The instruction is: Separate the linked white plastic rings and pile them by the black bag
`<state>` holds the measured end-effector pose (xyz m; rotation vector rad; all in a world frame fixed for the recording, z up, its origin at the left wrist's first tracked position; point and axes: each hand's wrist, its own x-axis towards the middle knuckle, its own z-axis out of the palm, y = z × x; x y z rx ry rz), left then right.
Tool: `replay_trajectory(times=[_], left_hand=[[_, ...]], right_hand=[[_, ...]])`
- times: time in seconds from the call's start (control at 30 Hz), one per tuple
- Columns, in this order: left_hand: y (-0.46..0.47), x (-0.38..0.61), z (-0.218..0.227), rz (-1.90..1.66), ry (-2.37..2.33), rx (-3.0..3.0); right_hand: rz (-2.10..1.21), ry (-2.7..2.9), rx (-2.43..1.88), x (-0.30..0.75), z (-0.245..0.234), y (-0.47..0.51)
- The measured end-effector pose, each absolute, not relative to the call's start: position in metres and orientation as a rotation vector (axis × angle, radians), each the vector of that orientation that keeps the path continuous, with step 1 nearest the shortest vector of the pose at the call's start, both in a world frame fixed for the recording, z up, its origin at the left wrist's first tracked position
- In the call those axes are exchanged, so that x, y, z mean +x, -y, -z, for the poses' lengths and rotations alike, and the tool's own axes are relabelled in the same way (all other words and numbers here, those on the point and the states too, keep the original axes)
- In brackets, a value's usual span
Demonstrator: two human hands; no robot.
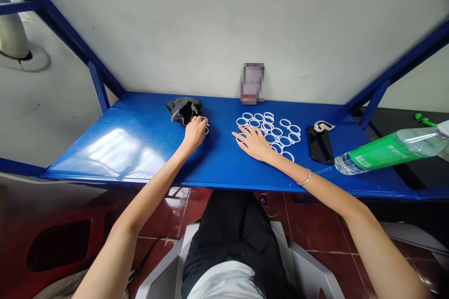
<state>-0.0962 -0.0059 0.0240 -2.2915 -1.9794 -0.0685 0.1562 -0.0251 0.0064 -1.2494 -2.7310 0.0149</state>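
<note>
My left hand (195, 131) is closed at the mouth of a torn black plastic bag (182, 108), on the left half of the blue table. White rings (206, 124) show just beyond its fingers, and it seems to grip them. My right hand (256, 142) lies flat with fingers spread over a group of white plastic rings (285, 141). Several of these rings lie loosely on the table around and to the right of that hand; the palm hides some of them. The bag's opening faces toward me and looks dark inside.
On the blue table (147, 168), a black phone (320, 145) with a crumpled cream-coloured item (323, 126) lies at right. Nearby stands a bottle with a green label (386, 152). A blurred upright object (251, 84) leans on the wall. Blue metal frames (403, 65) border both sides.
</note>
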Motion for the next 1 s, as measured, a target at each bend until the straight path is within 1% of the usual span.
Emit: replay_trajectory(times=[0.33,0.43,0.5,0.6,0.67,0.7,0.8,0.93,1.0], left_hand=[[0.002,-0.072,-0.032,0.118,1.905,-2.385],[-0.001,-0.059,-0.040,0.286,1.927,-2.514],[-0.005,-0.047,-0.042,0.555,1.848,-2.730],[-0.013,-0.026,-0.038,1.043,1.762,-3.199],[-0.016,-0.011,-0.032,1.396,1.699,-3.430],[-0.017,-0.005,-0.029,1.517,1.655,-3.509],[-0.017,0.005,-0.020,1.707,1.568,-3.662],[-0.013,0.006,-0.016,1.899,1.643,-3.711],[-0.011,0.005,-0.017,2.025,1.683,-3.758]], right_hand=[[0.090,2.600,-1.415,0.214,-0.002,0.001],[0.035,2.523,-1.452,0.223,-0.004,-0.002],[-0.060,2.427,-1.425,0.222,-0.010,-0.001],[-0.323,2.230,-1.260,0.213,-0.022,0.001],[-0.588,2.104,-1.148,0.205,-0.028,0.002],[-0.696,2.056,-1.118,0.201,-0.029,0.001],[-1.023,1.865,-1.103,0.194,-0.029,-0.001],[-1.567,1.593,-1.028,0.194,-0.026,-0.004],[-1.769,1.482,-0.967,0.193,-0.026,-0.004]])
